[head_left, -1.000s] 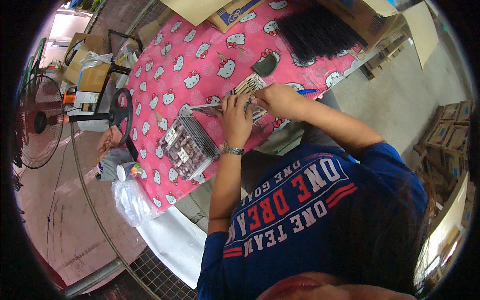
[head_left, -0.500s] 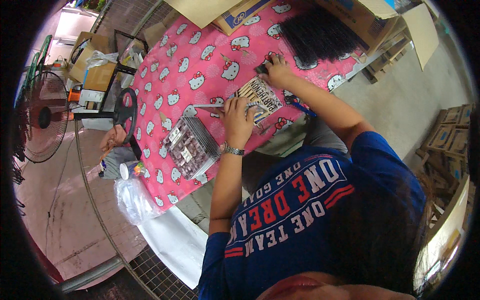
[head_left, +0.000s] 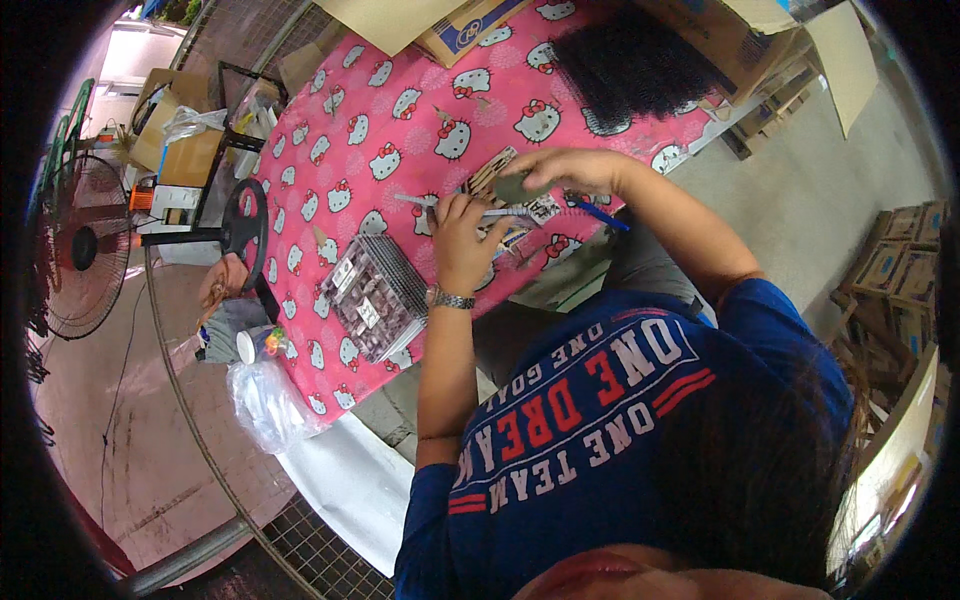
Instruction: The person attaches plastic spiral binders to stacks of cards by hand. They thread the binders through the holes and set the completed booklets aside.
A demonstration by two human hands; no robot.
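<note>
My left hand (head_left: 462, 238) is closed on a thin notebook (head_left: 535, 208) seen nearly edge-on, with a dark wire coil along its edge. In my right hand (head_left: 578, 170) is a flat, rounded, dark green piece (head_left: 520, 187), held just above the notebook; its exact kind cannot be made out. A blue-handled tool (head_left: 606, 218), perhaps pliers, lies by the coil's right end. Left of my left wrist sits a stack of spiral notebooks (head_left: 375, 300) with dark patterned covers. Part of a printed cover shows beneath my hands.
A pink patterned cloth (head_left: 330, 180) covers the table. Black wire coils (head_left: 635, 70) are heaped at the far right beside a cardboard box (head_left: 700, 45). A standing fan (head_left: 85, 245) is at the left. A plastic bag (head_left: 265, 405) and white tub (head_left: 258, 345) are near the table's left edge.
My right hand has lifted off the table and come nearer, bringing the dark green piece over the notebook. The notebook has tilted from lying flat to nearly edge-on.
</note>
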